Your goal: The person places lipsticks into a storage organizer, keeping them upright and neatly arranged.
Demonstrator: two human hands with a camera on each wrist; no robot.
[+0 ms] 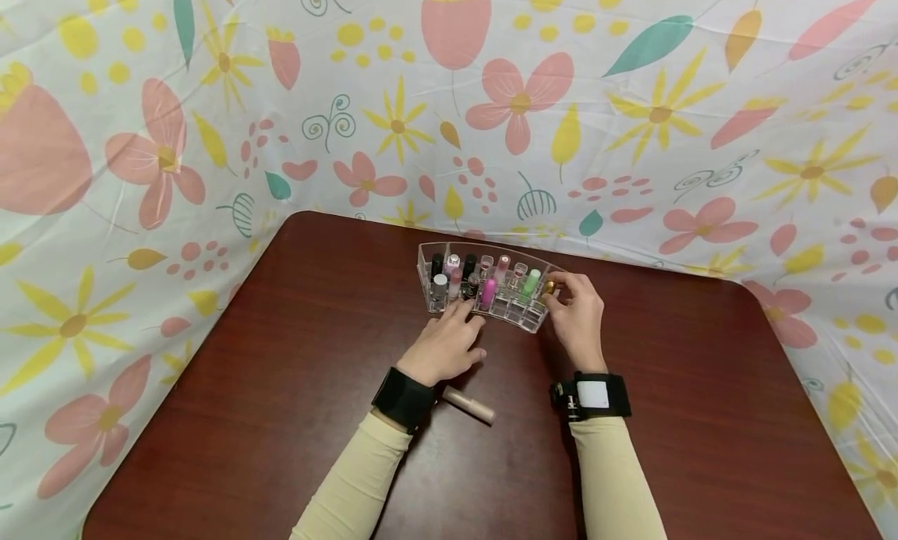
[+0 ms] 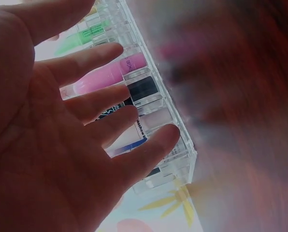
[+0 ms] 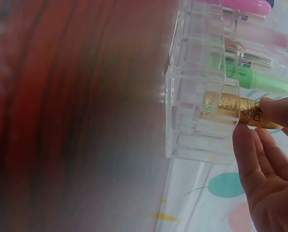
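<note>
A clear acrylic lipstick organizer (image 1: pixel 522 315) stands near the back of the table, holding several lip tubes in its rows. At its right end, my right hand (image 1: pixel 581 315) pinches a gold lipstick (image 3: pixel 250 112) between thumb and fingers; the lower part of the lipstick sits inside a slot. Beside it stands a green tube (image 3: pixel 265 81). My left hand (image 1: pixel 442 347) has its fingers spread, fingertips right at the organizer's front edge, close to a bright pink tube (image 2: pixel 103 77) and a black-based one (image 2: pixel 144 89).
A beige-gold tube (image 1: pixel 468 405) lies on the dark red-brown table (image 1: pixel 316 462) between the forearms. Behind the table hangs a white curtain (image 1: pixel 421 96) printed with flowers and leaves, close to the organizer's back.
</note>
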